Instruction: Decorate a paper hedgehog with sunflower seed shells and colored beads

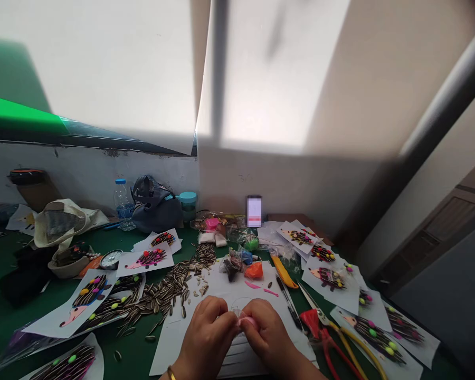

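Note:
Both hands meet over white paper at the near middle of the table. My left hand is closed, its fingertips pinching clear plastic. My right hand is closed on pink clay, which shows between the fingertips and seems to be in that same plastic. Faint pencil lines show on the paper just behind the hands. Farther back lie pink clay strips, an orange clay packet and a dark clay packet. Striped sunflower seeds are heaped to the left.
Seed-and-clay hedgehog pictures lie at the left, and more at the right. Right of the paper are pens, a yellow cutter and scissors. A bottle, a dark bag and a phone stand behind.

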`<state>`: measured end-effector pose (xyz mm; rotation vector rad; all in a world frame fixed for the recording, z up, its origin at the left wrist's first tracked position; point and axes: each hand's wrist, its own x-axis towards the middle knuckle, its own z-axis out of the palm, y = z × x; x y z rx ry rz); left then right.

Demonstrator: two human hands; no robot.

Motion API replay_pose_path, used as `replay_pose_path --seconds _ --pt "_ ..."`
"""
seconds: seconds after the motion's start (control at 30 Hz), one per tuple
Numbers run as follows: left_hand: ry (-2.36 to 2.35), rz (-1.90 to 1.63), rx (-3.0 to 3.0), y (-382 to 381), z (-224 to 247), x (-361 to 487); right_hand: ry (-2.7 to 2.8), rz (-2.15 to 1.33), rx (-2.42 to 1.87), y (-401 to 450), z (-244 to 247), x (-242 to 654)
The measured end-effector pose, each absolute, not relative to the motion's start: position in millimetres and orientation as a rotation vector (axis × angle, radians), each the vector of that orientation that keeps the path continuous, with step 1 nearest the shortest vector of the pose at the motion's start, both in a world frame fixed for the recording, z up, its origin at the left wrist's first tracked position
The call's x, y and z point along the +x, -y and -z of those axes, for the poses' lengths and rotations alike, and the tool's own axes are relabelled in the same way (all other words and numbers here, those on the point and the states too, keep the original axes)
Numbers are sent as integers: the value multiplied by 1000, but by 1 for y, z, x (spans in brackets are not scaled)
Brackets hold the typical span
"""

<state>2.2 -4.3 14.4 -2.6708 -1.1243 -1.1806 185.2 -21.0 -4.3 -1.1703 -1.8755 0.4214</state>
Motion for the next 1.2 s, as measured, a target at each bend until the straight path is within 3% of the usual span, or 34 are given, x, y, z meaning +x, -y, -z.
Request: replay_pose_path --seconds 0.33,1.2 --pt "1141 1020 -2687 2 -12 5 1890 -384 -1185 20 7 184" --pt "1158 1203 -2708 2 -11 6 1923 -364 -1209 21 4 186"
